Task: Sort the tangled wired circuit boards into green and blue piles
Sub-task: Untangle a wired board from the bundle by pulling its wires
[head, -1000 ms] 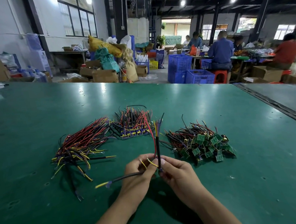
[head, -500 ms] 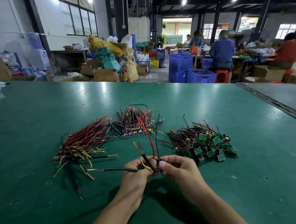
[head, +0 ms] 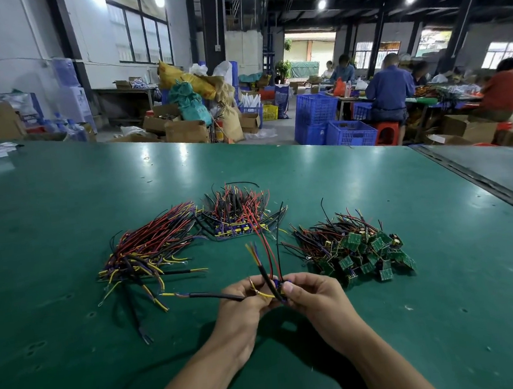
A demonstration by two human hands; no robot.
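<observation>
The left hand (head: 243, 303) and right hand (head: 317, 298) pinched a blue-looking wired board (head: 280, 287); the blue pile (head: 236, 227) lay straight beyond, toward the far edge of the bench (head: 373, 183).

Bare forearms, unsleeved to 6 o'clock frame edge; left hand (head: 244, 308) and right hand (head: 318, 301) slim-fingered, thumbnail short.

One left hand (head: 243, 303), one right hand (head: 316, 295), one held board (head: 278, 286), three wired heaps (head: 356, 250), one table (head: 62, 206).

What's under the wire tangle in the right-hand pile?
Small green boards show along its near edge, resting on the table. Anything beneath the denser wires behind them is covered.
</observation>
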